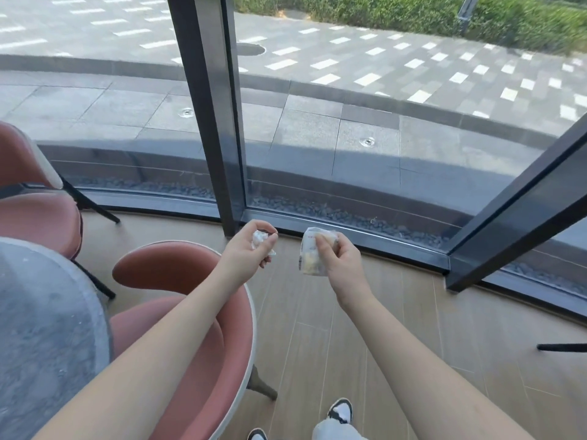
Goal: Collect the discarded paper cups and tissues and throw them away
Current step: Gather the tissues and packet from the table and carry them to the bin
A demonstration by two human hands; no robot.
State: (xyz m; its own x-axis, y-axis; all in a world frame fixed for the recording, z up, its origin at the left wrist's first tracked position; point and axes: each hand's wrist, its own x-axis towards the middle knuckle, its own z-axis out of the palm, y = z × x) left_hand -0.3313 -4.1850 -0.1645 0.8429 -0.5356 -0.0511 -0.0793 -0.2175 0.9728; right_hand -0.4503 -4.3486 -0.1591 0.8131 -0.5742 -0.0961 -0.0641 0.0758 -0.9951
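Single head cam, looking forward and steeply down at both outstretched forearms, facing the dark-framed curved glass window [317, 138] nearby.

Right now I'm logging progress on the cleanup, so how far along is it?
Collecting looks done for two items: the left hand grips a crumpled white tissue wad, and the right hand pinches a squashed white paper cup. Both are held over the wooden floor. The throwing away is left; no bin is in view.

Pink chairs [190, 312], grey table [47, 328], glass wall [349, 138], wood floor [349, 344]
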